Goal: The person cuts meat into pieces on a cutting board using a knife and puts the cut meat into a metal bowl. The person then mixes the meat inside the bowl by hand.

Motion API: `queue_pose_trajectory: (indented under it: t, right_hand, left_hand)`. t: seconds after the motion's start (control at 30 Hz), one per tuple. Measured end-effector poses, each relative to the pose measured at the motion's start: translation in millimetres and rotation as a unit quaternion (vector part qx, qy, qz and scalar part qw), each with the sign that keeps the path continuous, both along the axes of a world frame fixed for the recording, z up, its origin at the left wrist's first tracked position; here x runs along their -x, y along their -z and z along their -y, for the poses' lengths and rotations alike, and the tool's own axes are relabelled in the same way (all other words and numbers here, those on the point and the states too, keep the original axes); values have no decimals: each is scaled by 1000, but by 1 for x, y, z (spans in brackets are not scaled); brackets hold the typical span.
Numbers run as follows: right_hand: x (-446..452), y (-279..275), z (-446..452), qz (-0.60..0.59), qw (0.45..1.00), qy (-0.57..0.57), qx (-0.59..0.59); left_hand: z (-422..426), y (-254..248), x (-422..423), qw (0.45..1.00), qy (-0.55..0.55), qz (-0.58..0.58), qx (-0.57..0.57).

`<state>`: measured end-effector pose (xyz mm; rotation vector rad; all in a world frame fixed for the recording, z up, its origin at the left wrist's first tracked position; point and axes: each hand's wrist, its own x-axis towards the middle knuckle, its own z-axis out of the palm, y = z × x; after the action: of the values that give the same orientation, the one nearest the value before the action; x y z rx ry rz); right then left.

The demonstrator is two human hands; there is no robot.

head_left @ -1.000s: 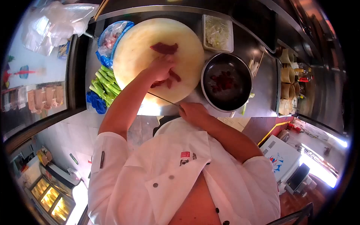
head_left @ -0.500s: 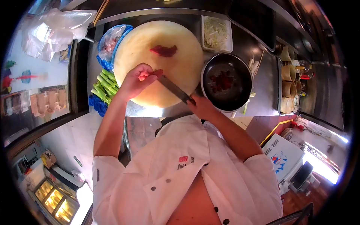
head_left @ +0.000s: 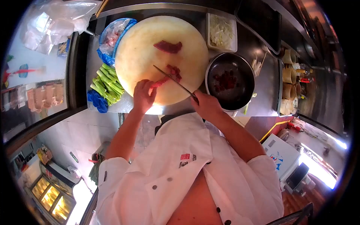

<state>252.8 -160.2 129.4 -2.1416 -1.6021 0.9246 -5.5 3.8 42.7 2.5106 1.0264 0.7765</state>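
On the round pale cutting board [head_left: 138, 41], my left hand [head_left: 144, 94] presses its fingertips on a strip of red meat [head_left: 160, 82] near the lower edge. My right hand [head_left: 206, 105] is closed round the handle of a knife [head_left: 173, 80], whose blade reaches up and left across the board. Cut red pieces [head_left: 174, 72] lie beside the blade on its upper right. A larger slab of red meat [head_left: 168, 47] rests higher on the board. To the right stands a dark pan [head_left: 240, 92] with dark red pieces [head_left: 225, 80] in it.
Green stalks [head_left: 107, 84] and a blue cloth or bag [head_left: 98, 100] lie left of the board. A blue-rimmed bowl with a plastic bag [head_left: 112, 37] stands behind them. A white tray of pale shreds [head_left: 222, 33] sits behind the pan. The metal counter [head_left: 267, 82] extends right.
My left hand has gone from holding meat above the board down to the board's lower part. The knife now lies across the board beside the meat, its tip further up. The view has shifted slightly.
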Motion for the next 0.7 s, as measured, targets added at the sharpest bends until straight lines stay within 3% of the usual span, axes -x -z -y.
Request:
queue_pose_trajectory:
  t: [0.13, 0.37, 0.7]
  right_hand:
    - [4, -14, -9, 35, 997, -46, 48]
    - [-9, -19, -5, 72, 989, -91, 94]
    - [5, 26, -44, 76, 989, -124, 37]
  left_hand:
    - [3, 19, -32, 997, 69, 23, -3]
    - [3, 39, -31, 998, 67, 4, -15]
    - [3, 31, -32, 997, 70, 9, -4]
